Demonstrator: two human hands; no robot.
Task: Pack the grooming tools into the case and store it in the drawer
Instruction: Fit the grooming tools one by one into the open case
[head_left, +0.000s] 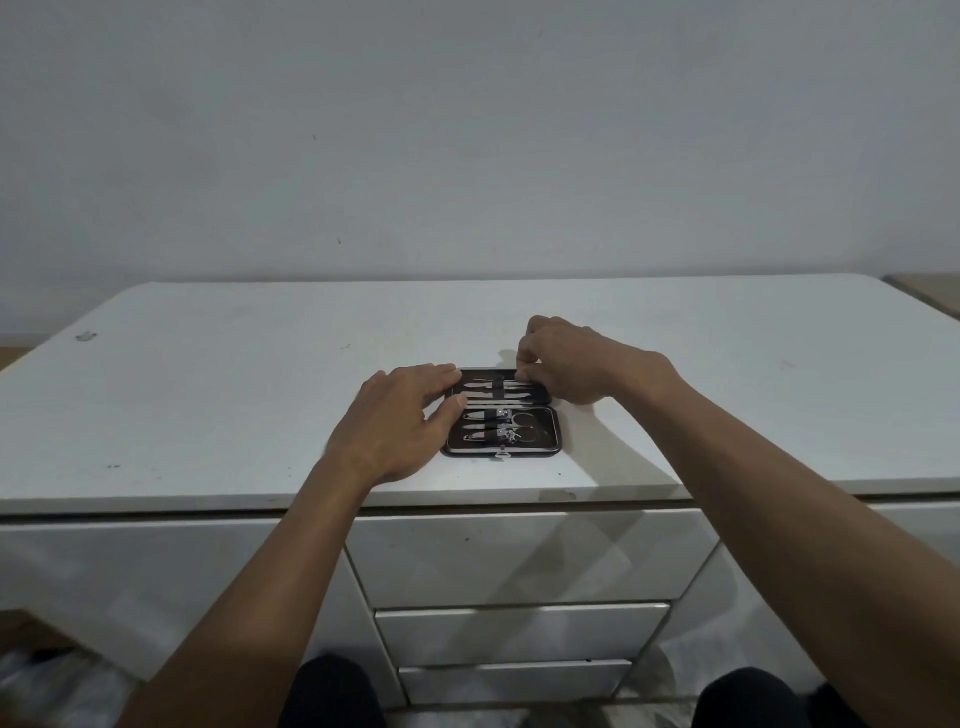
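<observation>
The case (545, 434) lies open flat on the white desk top (208, 395), near the front edge, roughly centre, above the top drawer (519, 556). It's dark, brown-black w/ a thin pale rim, two halves hinged along the middle: far half and near half. Metal grooming tools (491, 399) sit in rows under a dark elastic strap in each half; far half holds slim straight pieces, near half holds what looks like 2 clippers (503, 414) and small scissors (527, 427) w/ round loops. A small clasp (502, 455) sticks out at the near edge. Left hand (400, 421) rests palm down over the case's left end, fingers spread and flat, thumb tip touching the left side by the hinge. Right hand (563, 361) is at the far-right corner, fingers curled in tight, thumb and forefinger pinched on the end of a slim tool in the far half; exact tool can't be made out. Left end of the case hidden by the left hand, far-right corner by the right. Tool shapes blurred, small. No readable brand or writing anywhere. Two more drawers (519, 636) below, all shut. Plain wall (467, 130) behind; dark-clothed knees (332, 693) at the bottom edge.
</observation>
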